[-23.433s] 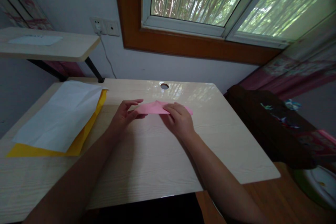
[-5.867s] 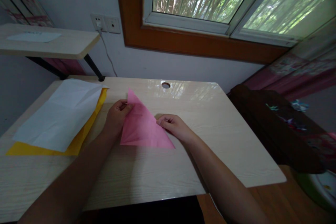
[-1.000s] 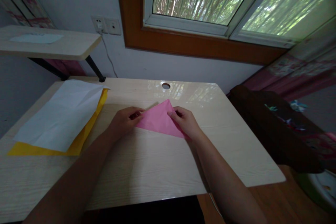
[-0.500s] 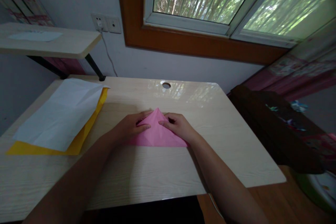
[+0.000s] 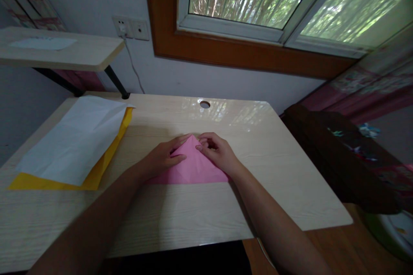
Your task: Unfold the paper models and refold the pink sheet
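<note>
A pink sheet of paper, folded into a triangle, lies on the desk with its point away from me and its long edge nearest me. My left hand holds the triangle's left side, thumb on top of the paper and fingers along the sloping edge. At the right side, close below the point, my right hand has its fingers curled and its thumb resting on the paper. Part of the left corner is hidden under my left wrist.
On the left of the desk, a white sheet overlaps a yellow sheet. Behind them stands a raised shelf on dark legs. A round cable hole is near the far edge, and a dark wooden cabinet stands to the right.
The pink triangle has shifted slightly toward me and to the left. My right hand has moved up a little near the point, and its fingers have curled; the left hand has barely moved.
</note>
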